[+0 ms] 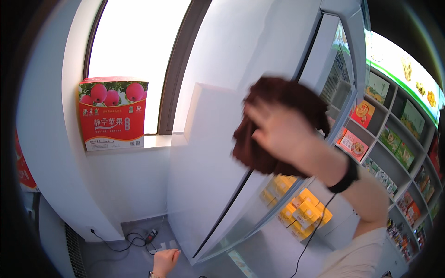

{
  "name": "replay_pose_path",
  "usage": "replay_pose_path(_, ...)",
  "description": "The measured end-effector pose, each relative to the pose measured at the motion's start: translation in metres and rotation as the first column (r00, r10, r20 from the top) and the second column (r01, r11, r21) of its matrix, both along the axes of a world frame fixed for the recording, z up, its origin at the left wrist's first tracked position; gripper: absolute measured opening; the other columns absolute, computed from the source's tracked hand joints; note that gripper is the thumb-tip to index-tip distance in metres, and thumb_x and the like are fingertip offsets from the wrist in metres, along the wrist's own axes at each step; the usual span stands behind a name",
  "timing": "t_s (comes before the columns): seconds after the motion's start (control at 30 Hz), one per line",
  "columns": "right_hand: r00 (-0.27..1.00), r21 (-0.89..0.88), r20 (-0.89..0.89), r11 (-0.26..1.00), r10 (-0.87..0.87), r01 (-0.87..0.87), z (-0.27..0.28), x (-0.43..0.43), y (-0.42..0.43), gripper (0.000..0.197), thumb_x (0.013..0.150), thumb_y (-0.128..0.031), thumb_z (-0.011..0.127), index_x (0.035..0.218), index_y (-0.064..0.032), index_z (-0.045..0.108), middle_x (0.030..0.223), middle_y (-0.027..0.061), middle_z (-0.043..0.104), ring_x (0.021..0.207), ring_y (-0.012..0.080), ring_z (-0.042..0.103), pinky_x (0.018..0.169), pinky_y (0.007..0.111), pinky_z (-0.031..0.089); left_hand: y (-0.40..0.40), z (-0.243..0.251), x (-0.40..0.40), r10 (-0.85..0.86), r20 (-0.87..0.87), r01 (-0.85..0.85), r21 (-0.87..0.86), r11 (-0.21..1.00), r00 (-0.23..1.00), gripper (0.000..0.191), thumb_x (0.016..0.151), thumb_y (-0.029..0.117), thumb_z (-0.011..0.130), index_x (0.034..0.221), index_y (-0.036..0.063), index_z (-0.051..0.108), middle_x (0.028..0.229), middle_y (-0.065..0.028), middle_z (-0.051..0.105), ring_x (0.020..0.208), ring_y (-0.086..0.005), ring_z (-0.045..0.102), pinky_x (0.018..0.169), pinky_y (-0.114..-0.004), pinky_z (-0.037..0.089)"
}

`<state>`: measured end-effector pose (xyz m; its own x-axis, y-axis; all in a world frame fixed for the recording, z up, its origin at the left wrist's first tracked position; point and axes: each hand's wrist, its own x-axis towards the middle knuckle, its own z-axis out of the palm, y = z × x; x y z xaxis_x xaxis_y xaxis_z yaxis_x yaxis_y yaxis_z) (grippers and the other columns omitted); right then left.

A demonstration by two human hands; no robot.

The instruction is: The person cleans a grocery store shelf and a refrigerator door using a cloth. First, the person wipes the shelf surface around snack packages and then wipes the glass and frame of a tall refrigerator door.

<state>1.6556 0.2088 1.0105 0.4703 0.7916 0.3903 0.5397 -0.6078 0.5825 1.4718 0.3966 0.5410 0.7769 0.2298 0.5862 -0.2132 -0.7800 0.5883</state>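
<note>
My right hand (281, 133), blurred, has a dark brown cloth (274, 156) under its fingers and palm. A black band circles that wrist. Behind the cloth stands a tall white display fridge (212, 146) with a glass door (335, 76); whether the cloth touches it, I cannot tell. Low in the picture my left hand (166, 262) hangs loosely curled above the grey floor, left of the fridge's bottom corner. Nothing shows in it, and a watch strap sits at its wrist.
A red apple carton (113, 118) stands on the windowsill (158, 141) at left. On the floor lie a black cable (114, 248) and a power strip (152, 236). Yellow gift boxes (306, 212) are stacked beyond the glass door, and shelves (393, 139) of packaged goods line the right.
</note>
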Motion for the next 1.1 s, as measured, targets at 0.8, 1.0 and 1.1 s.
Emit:
replay_pose_path(0.8,0.477,0.496,-0.658,0.812,0.582,-0.306,-0.207,0.002,0.014,0.038,0.081,-0.013,0.052,0.118,-0.0073,0.052,0.115,0.0103,0.053,0.103,0.0251,0.053,0.091,0.037,0.043,-0.095,0.146,0.147,-0.385,0.364,0.509,-0.355,0.784,0.848,0.031,0.085,-0.002,0.043,0.116,-0.0018,0.048,0.115,-0.0188,0.051,0.109,-0.0357,0.048,0.097,-0.039,0.034)
replay_pose_path(1.0,0.559,0.070,-0.297,0.602,0.774,-0.796,-0.180,-0.059,-0.037,0.037,0.076,-0.014,0.054,0.112,-0.0054,0.056,0.111,0.0114,0.056,0.103,0.0223,0.055,0.094,0.037,0.041,-0.107,0.117,0.216,-0.147,0.477,0.230,-0.121,0.966,0.867,0.031,0.077,0.007,0.055,0.107,0.0001,0.054,0.102,-0.0187,0.054,0.100,-0.0368,0.050,0.090,-0.046,0.038)
replay_pose_path(1.1,0.477,0.141,-0.476,0.599,0.739,-0.788,-0.201,-0.071,-0.085,0.037,0.076,-0.013,0.055,0.113,-0.0053,0.057,0.106,0.0107,0.060,0.100,0.0207,0.058,0.096,0.038,0.042,-0.097,0.187,0.209,-0.147,0.530,0.070,0.163,0.984,0.835,0.033,0.074,0.008,0.057,0.106,-0.0004,0.054,0.100,-0.0188,0.054,0.097,-0.0373,0.051,0.087,-0.046,0.039)
